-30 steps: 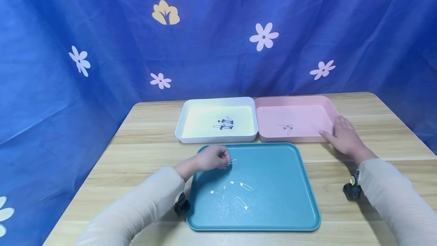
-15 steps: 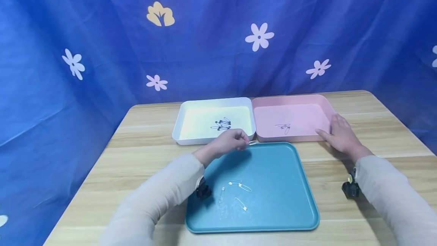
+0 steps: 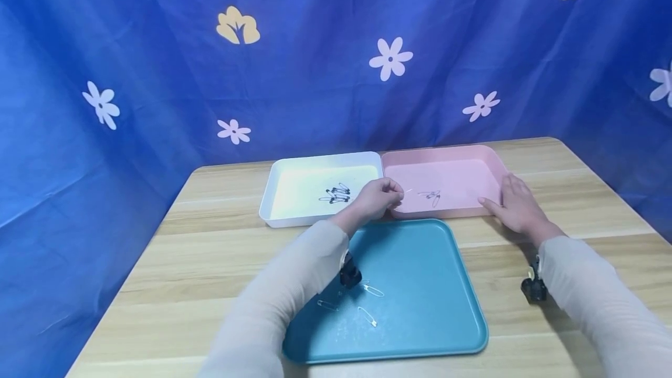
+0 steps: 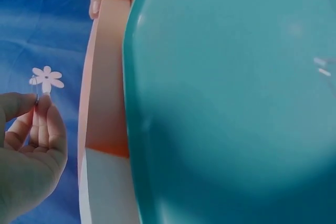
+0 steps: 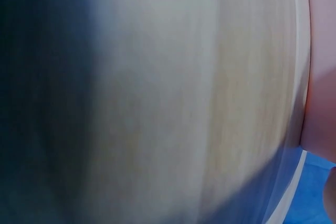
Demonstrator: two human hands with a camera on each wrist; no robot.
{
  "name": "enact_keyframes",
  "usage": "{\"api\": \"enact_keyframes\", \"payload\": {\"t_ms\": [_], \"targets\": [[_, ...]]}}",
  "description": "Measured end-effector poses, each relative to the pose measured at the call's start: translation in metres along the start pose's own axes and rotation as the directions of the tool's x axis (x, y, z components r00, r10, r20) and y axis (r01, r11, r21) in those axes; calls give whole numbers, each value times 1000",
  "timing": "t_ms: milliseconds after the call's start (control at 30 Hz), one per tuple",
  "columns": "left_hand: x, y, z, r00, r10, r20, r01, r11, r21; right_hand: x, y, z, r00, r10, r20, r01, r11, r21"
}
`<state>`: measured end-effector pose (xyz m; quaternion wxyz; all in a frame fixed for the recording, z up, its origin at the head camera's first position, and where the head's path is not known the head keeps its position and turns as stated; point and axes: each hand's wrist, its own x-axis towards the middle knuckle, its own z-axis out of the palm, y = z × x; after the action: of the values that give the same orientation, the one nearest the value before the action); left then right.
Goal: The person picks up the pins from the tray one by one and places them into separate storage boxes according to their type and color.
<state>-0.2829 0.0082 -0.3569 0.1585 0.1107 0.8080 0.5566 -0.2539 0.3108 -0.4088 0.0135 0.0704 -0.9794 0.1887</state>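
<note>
My left hand point(image 3: 379, 196) pinches a silver safety pin point(image 4: 36, 85) between thumb and fingertips, above the left end of the pink tray point(image 3: 462, 175). A few safety pins point(image 3: 433, 196) lie together on that tray's floor. With fingers extended, my right hand point(image 3: 518, 206) rests on the pink tray's right front corner. To the left, the white tray point(image 3: 286, 194) bears a cluster of black-tipped safety pins point(image 3: 338, 193). Nearer me, loose silver safety pins, one of them a safety pin point(image 3: 367, 316) lying slanted, are on the teal tray point(image 3: 425, 284); my left forearm partly hides that area.
The pink and white trays stand side by side behind the teal one on a wooden table point(image 3: 184, 273). A blue flowered curtain point(image 3: 315, 92) hangs behind the table. Each wrist carries a small black camera, such as the right wrist camera point(image 3: 534, 289).
From the teal tray's upper left, my left hand has moved up and right with the pinched safety pin, to over the pink tray. The right hand has stayed on the pink tray's corner.
</note>
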Motion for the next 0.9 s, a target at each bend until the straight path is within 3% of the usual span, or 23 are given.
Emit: {"api": "enact_keyframes", "payload": {"t_ms": [100, 400, 667, 900], "targets": [[10, 0, 8, 1000, 7, -17, -7, 999, -32, -1, 0, 0, 1000, 8, 3, -8, 1000, -2], [33, 2, 24, 998, 10, -61, -10, 1000, -5, 0, 1, 1, 999, -12, -30, 13, 1000, 2], [50, -1, 42, 998, 27, -54, -18, 988, 153, -1, 1, 1, 1000, 10, -19, -9, 1000, 20], [58, -1, 53, 995, -5, -95, 22, 983, 181, 0, 0, 1, 1000, 15, -13, -15, 1000, 13]]}}
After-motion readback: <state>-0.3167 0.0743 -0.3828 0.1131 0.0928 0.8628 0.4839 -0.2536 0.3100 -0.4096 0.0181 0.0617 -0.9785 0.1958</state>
